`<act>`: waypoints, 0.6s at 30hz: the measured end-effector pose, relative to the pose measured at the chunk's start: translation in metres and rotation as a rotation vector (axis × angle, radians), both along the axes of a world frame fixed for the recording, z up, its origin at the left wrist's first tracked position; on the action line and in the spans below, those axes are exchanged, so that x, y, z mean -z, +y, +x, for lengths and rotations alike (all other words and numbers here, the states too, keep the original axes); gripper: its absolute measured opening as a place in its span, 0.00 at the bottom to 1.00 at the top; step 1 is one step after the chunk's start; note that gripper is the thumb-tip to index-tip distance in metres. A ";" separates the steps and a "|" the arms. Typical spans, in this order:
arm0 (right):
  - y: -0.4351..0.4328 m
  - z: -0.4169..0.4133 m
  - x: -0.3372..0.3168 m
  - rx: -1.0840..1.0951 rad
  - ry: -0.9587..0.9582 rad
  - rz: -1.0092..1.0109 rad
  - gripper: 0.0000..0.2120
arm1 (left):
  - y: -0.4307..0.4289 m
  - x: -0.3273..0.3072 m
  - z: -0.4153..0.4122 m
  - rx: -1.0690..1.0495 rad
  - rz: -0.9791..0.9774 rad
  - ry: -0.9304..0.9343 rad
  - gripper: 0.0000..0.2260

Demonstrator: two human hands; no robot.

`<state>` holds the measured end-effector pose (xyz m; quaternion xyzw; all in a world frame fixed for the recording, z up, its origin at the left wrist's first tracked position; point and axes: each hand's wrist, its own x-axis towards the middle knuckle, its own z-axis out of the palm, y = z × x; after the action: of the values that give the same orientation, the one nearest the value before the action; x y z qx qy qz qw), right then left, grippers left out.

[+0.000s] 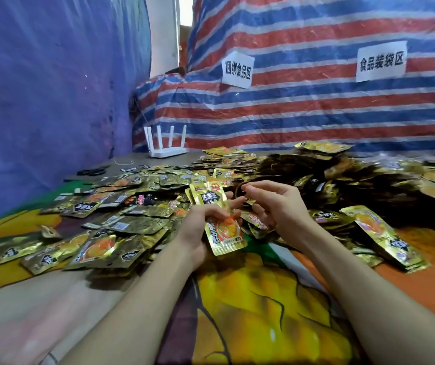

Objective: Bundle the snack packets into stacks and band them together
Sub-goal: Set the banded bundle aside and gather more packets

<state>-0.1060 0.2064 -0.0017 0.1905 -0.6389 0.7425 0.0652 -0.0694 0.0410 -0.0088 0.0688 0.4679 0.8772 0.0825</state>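
Head view: nearest me, two bare forearms reach out over a bright printed cloth [263, 299] spread on the counter. The left hand [198, 230] grips a stack of gold snack packets [225, 233], fingers curled round its middle, holding it tilted just above the cloth. Just beside it, the right hand [271, 206] has its fingers curled, with thumb and forefinger pinching what looks like a thin band [237, 191] near the stack's upper end; the loop is small and blurred. Left of the hands lies a wide spread of loose packets [121, 222]. To the right, a neat pile of packets [384, 238] lies flat on the cloth. Farther back, more packets heap across the counter. Behind them a white router [167, 148] stands before a striped tarp [316, 114] bearing two paper signs [237, 69].
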 end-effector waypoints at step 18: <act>-0.003 0.001 0.005 -0.230 -0.068 0.060 0.08 | -0.005 0.005 -0.002 0.046 -0.054 -0.067 0.13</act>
<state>-0.1045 0.2037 -0.0064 0.2391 -0.6366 0.7316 -0.0481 -0.0717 0.0359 -0.0142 0.0477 0.4867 0.8640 0.1201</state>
